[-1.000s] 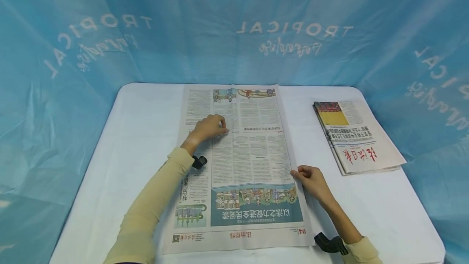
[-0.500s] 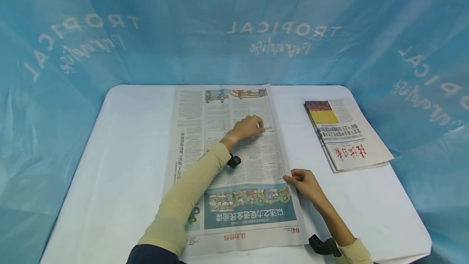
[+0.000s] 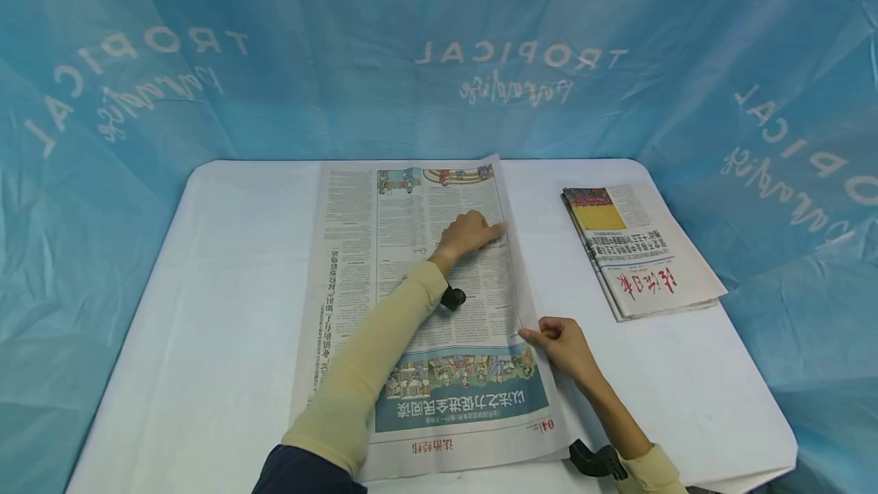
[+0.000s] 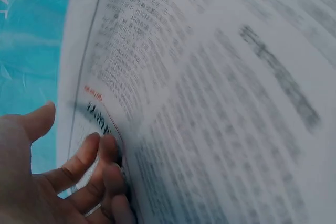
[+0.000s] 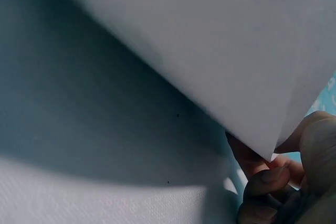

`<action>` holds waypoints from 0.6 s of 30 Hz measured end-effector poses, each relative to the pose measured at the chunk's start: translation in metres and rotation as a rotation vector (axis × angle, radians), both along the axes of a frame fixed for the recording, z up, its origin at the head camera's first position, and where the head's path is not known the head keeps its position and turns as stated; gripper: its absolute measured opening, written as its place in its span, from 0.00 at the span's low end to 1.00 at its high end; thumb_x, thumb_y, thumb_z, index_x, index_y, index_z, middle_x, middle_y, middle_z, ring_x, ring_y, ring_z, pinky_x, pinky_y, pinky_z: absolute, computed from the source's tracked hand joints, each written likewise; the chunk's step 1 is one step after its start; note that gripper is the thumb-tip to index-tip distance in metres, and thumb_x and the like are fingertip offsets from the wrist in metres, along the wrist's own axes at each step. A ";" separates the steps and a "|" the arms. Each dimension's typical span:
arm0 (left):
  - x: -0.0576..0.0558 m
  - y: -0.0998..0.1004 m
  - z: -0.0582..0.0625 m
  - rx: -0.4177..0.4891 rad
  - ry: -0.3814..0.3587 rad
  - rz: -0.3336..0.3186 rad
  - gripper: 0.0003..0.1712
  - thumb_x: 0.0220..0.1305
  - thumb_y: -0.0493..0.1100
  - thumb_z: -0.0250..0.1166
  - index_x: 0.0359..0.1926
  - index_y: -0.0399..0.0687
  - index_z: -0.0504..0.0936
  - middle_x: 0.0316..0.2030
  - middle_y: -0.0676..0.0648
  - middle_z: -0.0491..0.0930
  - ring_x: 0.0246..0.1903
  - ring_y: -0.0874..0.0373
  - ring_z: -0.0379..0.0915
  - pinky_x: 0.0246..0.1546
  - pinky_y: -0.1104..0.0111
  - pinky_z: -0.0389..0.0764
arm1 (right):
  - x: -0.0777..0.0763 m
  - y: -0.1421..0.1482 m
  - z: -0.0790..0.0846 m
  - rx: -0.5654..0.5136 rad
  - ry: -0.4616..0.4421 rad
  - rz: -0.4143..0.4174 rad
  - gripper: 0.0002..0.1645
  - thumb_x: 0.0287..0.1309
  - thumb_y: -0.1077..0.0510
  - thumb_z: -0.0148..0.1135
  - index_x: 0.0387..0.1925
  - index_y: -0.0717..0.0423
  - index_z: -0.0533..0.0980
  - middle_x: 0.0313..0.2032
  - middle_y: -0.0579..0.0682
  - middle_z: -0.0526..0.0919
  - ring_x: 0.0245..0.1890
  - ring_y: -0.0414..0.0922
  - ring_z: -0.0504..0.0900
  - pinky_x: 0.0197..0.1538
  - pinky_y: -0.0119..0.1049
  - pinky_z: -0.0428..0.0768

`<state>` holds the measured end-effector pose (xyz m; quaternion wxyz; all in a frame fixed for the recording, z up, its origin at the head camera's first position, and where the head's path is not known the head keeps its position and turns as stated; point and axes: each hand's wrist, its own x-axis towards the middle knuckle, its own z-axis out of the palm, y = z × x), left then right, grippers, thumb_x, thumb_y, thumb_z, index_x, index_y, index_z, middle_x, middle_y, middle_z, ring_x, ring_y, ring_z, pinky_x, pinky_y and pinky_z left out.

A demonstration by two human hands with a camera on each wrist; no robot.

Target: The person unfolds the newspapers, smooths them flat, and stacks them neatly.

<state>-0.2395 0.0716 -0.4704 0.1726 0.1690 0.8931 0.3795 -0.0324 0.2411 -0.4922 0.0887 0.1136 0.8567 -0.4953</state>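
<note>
A tall sheet of newspaper (image 3: 432, 288) lies upside down to the viewer on the white table, its lower part showing a blue illustrated banner. My left hand (image 3: 469, 233) reaches across the sheet to its right edge. In the left wrist view, that hand's thumb stands apart from the loosely bent fingers (image 4: 86, 161), whose tips are right at the bowed paper. Lower along the same edge, my right hand (image 3: 562, 345) pinches the newspaper between thumb and fingers. The right wrist view shows the lifted paper (image 5: 226, 51) narrowing to a point in that pinch.
A stack of folded newspapers (image 3: 641, 250) lies on the right side of the white table (image 3: 219, 311). Blue curtains (image 3: 329, 67) with white lettering hang behind and beside the table. Dark wrist devices (image 3: 593, 460) sit on both forearms.
My left hand has moved right across the newspaper from its left-middle to its right edge, and its thumb has spread. My right hand keeps its pinch. The whole head view has shifted slightly.
</note>
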 end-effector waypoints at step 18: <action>0.010 0.010 0.012 -0.096 -0.035 0.064 0.28 0.67 0.64 0.51 0.17 0.51 0.74 0.19 0.51 0.71 0.22 0.56 0.66 0.33 0.60 0.68 | -0.001 -0.004 -0.004 0.103 0.089 0.021 0.30 0.53 0.51 0.73 0.12 0.56 0.63 0.10 0.40 0.55 0.11 0.36 0.55 0.18 0.27 0.56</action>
